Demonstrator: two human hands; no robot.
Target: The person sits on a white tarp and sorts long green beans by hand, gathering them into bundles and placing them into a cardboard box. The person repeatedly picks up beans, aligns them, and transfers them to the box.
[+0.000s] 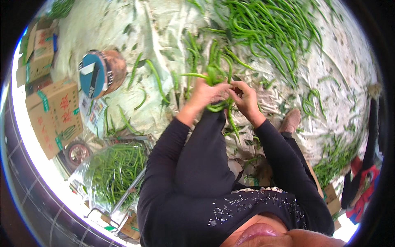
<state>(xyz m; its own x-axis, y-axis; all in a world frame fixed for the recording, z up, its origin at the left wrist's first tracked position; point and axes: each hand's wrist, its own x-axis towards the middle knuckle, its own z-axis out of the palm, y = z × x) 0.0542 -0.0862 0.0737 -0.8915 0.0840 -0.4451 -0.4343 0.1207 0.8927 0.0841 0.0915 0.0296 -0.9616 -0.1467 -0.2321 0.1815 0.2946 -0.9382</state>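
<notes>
My left hand is closed around a small bunch of long green chili peppers, held above my knee. Against its fingertips, the bent thumb and forefinger of my right hand come close together. What lies between them is too small and partly hidden to tell. One green pepper hangs down just below the two hands. A curled green pepper shows under my left hand, at the knee of my dark trousers.
A large heap of green peppers lies ahead on a pale ground sheet. To the left stand a round tub, cardboard boxes and a wheeled metal cart beside a clear bag of peppers. Another person is at the right.
</notes>
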